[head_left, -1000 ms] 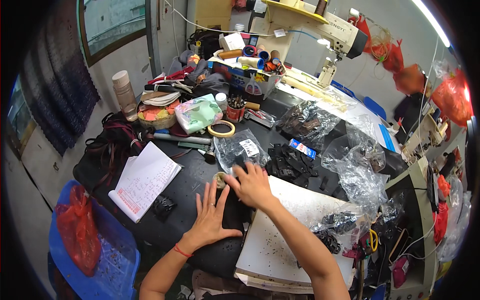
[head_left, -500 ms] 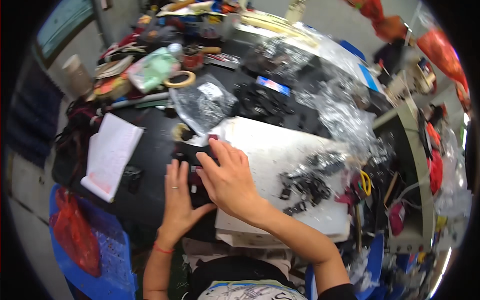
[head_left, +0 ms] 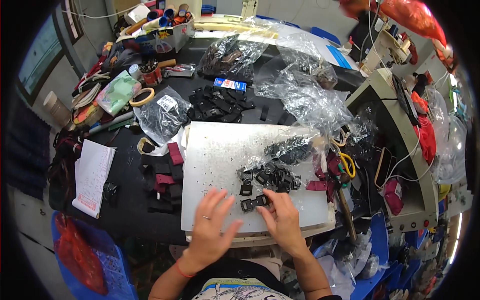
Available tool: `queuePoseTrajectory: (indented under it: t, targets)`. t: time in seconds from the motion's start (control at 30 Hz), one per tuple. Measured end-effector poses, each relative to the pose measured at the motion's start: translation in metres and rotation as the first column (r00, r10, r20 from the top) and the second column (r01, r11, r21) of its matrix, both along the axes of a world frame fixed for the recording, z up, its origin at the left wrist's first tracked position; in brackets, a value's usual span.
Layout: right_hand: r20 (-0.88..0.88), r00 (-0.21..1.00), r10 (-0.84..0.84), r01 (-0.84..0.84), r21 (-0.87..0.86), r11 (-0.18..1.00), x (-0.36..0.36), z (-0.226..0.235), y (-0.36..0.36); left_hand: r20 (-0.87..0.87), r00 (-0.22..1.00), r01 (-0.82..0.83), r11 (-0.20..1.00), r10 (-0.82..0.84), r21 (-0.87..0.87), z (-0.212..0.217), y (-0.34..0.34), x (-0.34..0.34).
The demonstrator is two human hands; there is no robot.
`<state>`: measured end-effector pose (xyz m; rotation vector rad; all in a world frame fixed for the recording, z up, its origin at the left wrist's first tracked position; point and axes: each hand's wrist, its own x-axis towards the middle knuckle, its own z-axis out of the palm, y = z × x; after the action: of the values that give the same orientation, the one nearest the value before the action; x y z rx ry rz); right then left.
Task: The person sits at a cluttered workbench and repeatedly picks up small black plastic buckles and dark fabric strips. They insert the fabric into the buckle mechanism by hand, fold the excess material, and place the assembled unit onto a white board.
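Near the front of a white board, my right hand pinches the right end of a black plastic buckle between thumb and forefinger. My left hand hovers over the board just left of that buckle, fingers spread and holding nothing. Beyond the fingers lies a heap of loose black buckles. Left of the board, black and maroon strap pieces are stacked on the black tabletop.
Farther back are a pile of black straps, a blue box and clear plastic bags. Yellow-handled scissors lie right of the board. An open notebook and a tape roll are at left.
Both hands have moved right, from the strap pieces onto the white board. My right hand has taken hold of a black buckle. The whole view has shifted too.
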<state>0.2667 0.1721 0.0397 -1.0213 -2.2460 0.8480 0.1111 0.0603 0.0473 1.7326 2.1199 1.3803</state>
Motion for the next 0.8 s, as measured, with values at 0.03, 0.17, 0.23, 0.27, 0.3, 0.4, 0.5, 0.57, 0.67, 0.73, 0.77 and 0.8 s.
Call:
queuePoseTrajectory:
  t: [0.03, 0.17, 0.23, 0.27, 0.3, 0.4, 0.5, 0.57, 0.67, 0.73, 0.77, 0.8]
  targets:
    - [-0.038, 0.999, -0.022, 0.020, -0.059, 0.998, -0.001, 0.000, -0.002, 0.047, 0.999, -0.002, 1.000, 0.001, 0.022, -0.004, 0.005, 0.009]
    - [-0.432, 0.890, -0.145, -0.107, -0.508, 0.854, -0.011, -0.002, -0.018, 0.472, 0.881, -0.007, 0.999, 0.031, -0.052, -0.005, 0.009, 0.019]
    - [-0.508, 0.847, -0.156, -0.229, -0.614, 0.755, -0.017, 0.004, -0.024, 0.597, 0.802, 0.017, 0.997, 0.028, -0.069, -0.012, 0.010, 0.017]
    - [-0.516, 0.846, -0.135, -0.271, -0.634, 0.725, -0.018, 0.006, -0.025, 0.651, 0.756, 0.012, 0.994, 0.063, -0.109, -0.011, 0.009, 0.018]
    - [-0.525, 0.844, -0.114, -0.312, -0.651, 0.692, -0.019, 0.008, -0.025, 0.701, 0.707, 0.009, 0.989, 0.099, -0.148, -0.008, 0.009, 0.017]
    - [-0.387, 0.915, 0.117, -0.268, -0.366, 0.891, -0.023, 0.015, -0.016, 0.602, 0.789, -0.026, 0.985, 0.125, -0.171, 0.000, 0.004, 0.012]
    - [-0.307, 0.918, 0.249, -0.284, -0.073, 0.956, -0.028, 0.009, -0.019, 0.584, 0.798, -0.023, 0.975, 0.150, -0.220, 0.005, -0.004, 0.006]
    - [-0.266, 0.912, 0.312, -0.292, 0.114, 0.950, -0.027, 0.005, -0.022, 0.625, 0.763, 0.007, 0.966, 0.162, -0.259, 0.004, -0.006, 0.004]
    - [-0.222, 0.893, 0.391, -0.343, 0.225, 0.912, -0.029, 0.009, -0.022, 0.738, 0.651, 0.069, 0.954, 0.180, -0.293, -0.002, -0.008, -0.002]
    - [-0.276, 0.867, 0.415, -0.426, 0.023, 0.904, -0.027, 0.023, -0.018, 0.817, 0.543, 0.090, 0.955, 0.192, -0.284, 0.002, -0.011, -0.006]
    - [-0.247, 0.848, 0.469, -0.464, 0.084, 0.882, -0.025, 0.022, -0.015, 0.817, 0.544, 0.113, 0.948, 0.192, -0.298, 0.004, -0.012, -0.007]
    - [-0.214, 0.827, 0.520, -0.500, 0.144, 0.854, -0.023, 0.019, -0.012, 0.816, 0.544, 0.136, 0.940, 0.192, -0.312, 0.006, -0.013, -0.009]
